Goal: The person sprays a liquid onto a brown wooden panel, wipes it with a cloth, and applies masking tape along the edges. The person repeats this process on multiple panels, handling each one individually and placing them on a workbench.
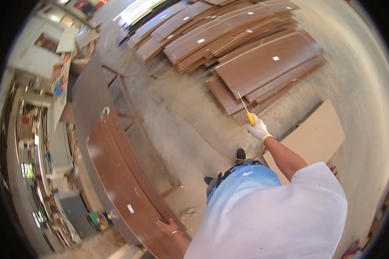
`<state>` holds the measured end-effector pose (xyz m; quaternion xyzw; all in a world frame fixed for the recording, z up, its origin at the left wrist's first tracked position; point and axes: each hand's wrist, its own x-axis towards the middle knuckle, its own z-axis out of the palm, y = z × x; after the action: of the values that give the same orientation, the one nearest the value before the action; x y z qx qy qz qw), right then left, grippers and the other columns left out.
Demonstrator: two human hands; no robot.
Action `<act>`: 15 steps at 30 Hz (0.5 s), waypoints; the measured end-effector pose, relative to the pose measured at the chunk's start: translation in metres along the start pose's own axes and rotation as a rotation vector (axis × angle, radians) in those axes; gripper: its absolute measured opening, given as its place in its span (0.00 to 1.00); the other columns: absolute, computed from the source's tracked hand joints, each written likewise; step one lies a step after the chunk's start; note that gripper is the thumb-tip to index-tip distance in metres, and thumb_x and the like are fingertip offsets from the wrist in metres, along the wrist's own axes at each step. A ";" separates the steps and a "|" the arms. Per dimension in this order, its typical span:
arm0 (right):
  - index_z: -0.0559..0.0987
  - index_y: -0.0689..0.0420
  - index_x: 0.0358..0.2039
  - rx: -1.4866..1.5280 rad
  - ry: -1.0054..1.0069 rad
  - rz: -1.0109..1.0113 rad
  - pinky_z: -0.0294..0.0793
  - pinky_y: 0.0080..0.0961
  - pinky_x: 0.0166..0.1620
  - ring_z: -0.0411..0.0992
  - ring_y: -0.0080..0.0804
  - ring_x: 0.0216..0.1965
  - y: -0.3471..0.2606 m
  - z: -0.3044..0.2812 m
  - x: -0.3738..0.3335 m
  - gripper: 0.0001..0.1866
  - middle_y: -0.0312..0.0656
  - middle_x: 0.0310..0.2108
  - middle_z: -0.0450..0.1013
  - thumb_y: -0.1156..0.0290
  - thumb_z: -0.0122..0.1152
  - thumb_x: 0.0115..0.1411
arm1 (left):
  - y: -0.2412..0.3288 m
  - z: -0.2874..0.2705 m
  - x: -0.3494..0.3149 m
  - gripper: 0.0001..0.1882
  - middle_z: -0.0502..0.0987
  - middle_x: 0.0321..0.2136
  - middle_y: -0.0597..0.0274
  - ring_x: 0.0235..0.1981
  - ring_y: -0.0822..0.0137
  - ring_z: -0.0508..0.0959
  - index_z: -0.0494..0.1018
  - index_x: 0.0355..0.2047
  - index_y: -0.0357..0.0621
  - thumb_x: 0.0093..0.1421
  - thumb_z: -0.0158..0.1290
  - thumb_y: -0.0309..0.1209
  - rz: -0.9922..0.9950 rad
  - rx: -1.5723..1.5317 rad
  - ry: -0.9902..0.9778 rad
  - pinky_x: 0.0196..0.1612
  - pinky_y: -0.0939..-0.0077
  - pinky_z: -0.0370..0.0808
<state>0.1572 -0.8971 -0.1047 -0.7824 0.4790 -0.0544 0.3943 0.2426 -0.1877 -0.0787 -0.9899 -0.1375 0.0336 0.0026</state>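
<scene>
The right hand (258,128) wears a white knitted glove with a yellow cuff. Its fingers are curled around the handle of a yellow tool (250,119). The tool is held above the floor (181,97), and its thin, straight rod points far and slightly left, toward the brown panels (270,60). A yellowish hose (190,124) runs across the floor, passes the person's feet and rises near the gloved wrist; its connection to the tool cannot be made out.

The left hand (170,227) is bare, with a pale band at the wrist. Its fingers are spread and rest on the near end of a long brown board (125,181), without gripping any object. The board lies at the left, on a larger grey-brown tabletop (89,88). A white label (130,209) is on the board's upper face, left of the hand. A pale loop (105,111) is at the board's far end.

The brown panels lie in stacks on the far side of the floor. A beige sheet (320,134) is at the right. A crumpled cloth (190,213) lies on the floor, right of the board.
</scene>
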 end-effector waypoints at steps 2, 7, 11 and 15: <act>0.72 0.44 0.66 0.112 -0.010 0.021 0.83 0.43 0.51 0.83 0.50 0.48 0.047 -0.027 -0.014 0.33 0.49 0.48 0.84 0.76 0.57 0.58 | 0.013 -0.011 0.020 0.44 0.57 0.77 0.46 0.76 0.46 0.60 0.57 0.77 0.42 0.64 0.63 0.37 -0.045 0.105 -0.084 0.76 0.51 0.62; 0.76 0.45 0.63 0.062 0.017 0.076 0.80 0.48 0.56 0.80 0.58 0.52 0.141 -0.048 -0.063 0.28 0.53 0.49 0.83 0.71 0.59 0.61 | 0.047 -0.030 0.054 0.38 0.65 0.73 0.50 0.72 0.49 0.68 0.63 0.72 0.43 0.64 0.63 0.33 -0.318 0.276 -0.276 0.70 0.52 0.71; 0.79 0.45 0.60 0.045 -0.008 0.277 0.80 0.48 0.55 0.80 0.57 0.51 0.162 -0.022 -0.108 0.24 0.53 0.48 0.83 0.68 0.61 0.61 | 0.141 -0.007 0.075 0.29 0.74 0.62 0.46 0.64 0.45 0.75 0.70 0.64 0.39 0.63 0.60 0.31 -0.160 0.356 -0.161 0.65 0.51 0.75; 0.79 0.44 0.60 -0.018 -0.107 0.281 0.80 0.51 0.55 0.80 0.57 0.51 0.147 0.016 -0.131 0.24 0.54 0.49 0.82 0.65 0.62 0.62 | 0.285 0.040 0.104 0.26 0.69 0.67 0.33 0.69 0.38 0.69 0.75 0.60 0.32 0.60 0.60 0.26 0.386 0.069 -0.235 0.71 0.51 0.69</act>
<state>-0.0090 -0.8184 -0.1754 -0.7130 0.5625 0.0476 0.4159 0.4175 -0.4336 -0.1298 -0.9865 0.0563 0.1532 0.0141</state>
